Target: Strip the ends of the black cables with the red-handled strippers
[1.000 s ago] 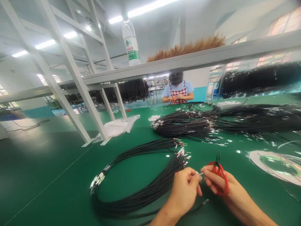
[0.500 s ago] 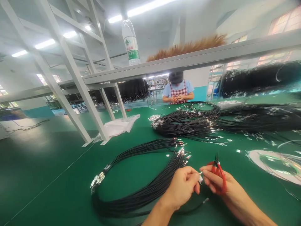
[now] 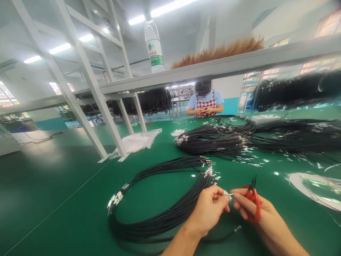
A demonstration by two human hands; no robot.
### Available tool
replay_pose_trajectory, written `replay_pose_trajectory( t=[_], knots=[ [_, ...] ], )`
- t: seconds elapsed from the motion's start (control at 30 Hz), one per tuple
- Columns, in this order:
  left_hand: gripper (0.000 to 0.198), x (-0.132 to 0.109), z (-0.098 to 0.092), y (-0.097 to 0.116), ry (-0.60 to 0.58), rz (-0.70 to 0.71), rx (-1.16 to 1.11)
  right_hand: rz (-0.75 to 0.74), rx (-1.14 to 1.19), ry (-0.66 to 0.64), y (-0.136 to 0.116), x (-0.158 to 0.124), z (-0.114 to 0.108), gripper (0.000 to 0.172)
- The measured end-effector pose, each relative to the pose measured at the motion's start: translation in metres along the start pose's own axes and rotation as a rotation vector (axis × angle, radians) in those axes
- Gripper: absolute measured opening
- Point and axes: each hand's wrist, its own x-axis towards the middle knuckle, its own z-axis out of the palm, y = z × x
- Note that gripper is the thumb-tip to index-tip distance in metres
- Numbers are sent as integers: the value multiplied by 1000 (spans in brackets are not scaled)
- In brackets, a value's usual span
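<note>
Pinching a small metal tip [image 3: 228, 195] between thumb and forefinger, your left hand [image 3: 209, 211] was closed tight on it, just above the desk [image 3: 66, 199]. Your right hand [image 3: 262, 217] was curled around red snips [image 3: 253, 199], blades pointing up and away from the tip, while its forefinger and thumb reached over to meet the same tip. So both hands were shut, and the snips were held but not cutting. I could not tell whether the tip was already fixed to a wire. One loose wire [image 3: 236, 229] ran out from under your hands, its metal end lying on the desk.

Judging by how things lay, you were mid-way on this one piece. The bundle [image 3: 160, 199] beside your left hand showed metal ends at both visible ends, so it looked largely dealt with. The far bigger pile [image 3: 221, 140] lay well apart beyond it, with loose bits [image 3: 178, 132] scattered near; much seemed left. Across the desk, a co-worker [image 3: 205, 103] had both hands busy too.
</note>
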Motion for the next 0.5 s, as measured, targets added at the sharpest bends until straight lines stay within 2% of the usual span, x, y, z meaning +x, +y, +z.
replay_pose_trajectory(
  t=[0.13,0.23,0.3,0.4,0.5],
  knots=[
    [12,-1,0,-2,71,96,210,22,26,-4,-6,-2,1,35],
    [17,-1,2,-3,147,78,255,-33,-43,5,-7,-5,2,37],
    [21,0,3,-4,158,11,178,-88,-124,10,-7,-7,2,37],
    [22,1,3,-3,82,-111,-25,-103,-179,30,-8,-7,3,39],
    [23,2,1,-2,16,-78,-91,-58,-106,43,-10,-5,4,40]
  ],
)
